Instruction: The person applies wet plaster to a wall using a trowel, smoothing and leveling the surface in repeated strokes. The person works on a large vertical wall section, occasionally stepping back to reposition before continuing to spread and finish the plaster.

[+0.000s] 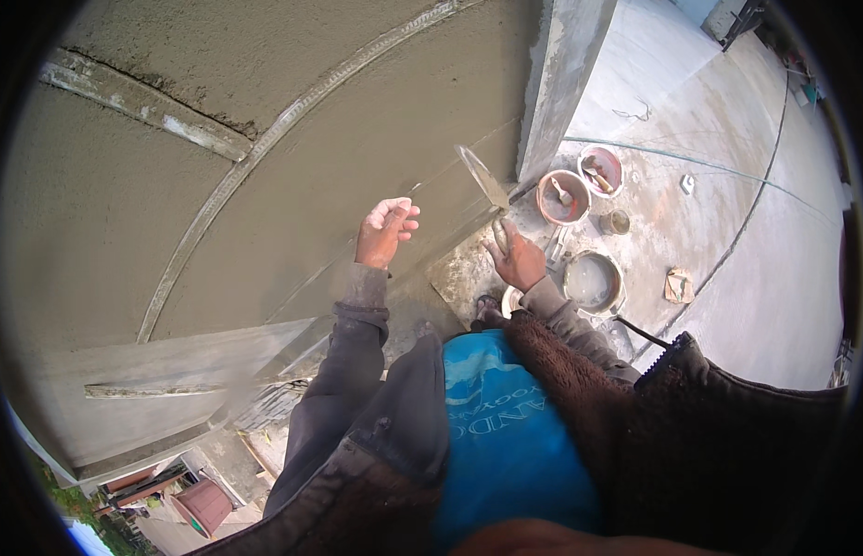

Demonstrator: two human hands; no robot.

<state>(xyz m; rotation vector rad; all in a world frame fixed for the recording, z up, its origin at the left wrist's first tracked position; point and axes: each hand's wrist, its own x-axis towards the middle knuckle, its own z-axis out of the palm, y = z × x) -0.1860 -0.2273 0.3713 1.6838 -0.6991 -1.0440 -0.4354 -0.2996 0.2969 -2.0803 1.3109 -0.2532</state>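
Note:
My right hand (520,259) is closed around the handle of a pointed plastering trowel (482,176). The blade points up and left, close to the wet grey plaster wall (357,157). In front of that same wall, my left hand (383,233) is raised with its fingers curled in and the thumb against them. Whether anything small is between those fingers is hidden. A thin, straight line crosses the plaster behind both hands. A curved raised strip (265,139) arcs over the wall to the left.
Right of my right hand stand a bucket with a brush (550,199), a second bucket with tools (600,171), a small can (615,221) and a round basin of greyish liquid (593,282). A hose (691,159) crosses the floor. A concrete post (557,83) borders the plaster.

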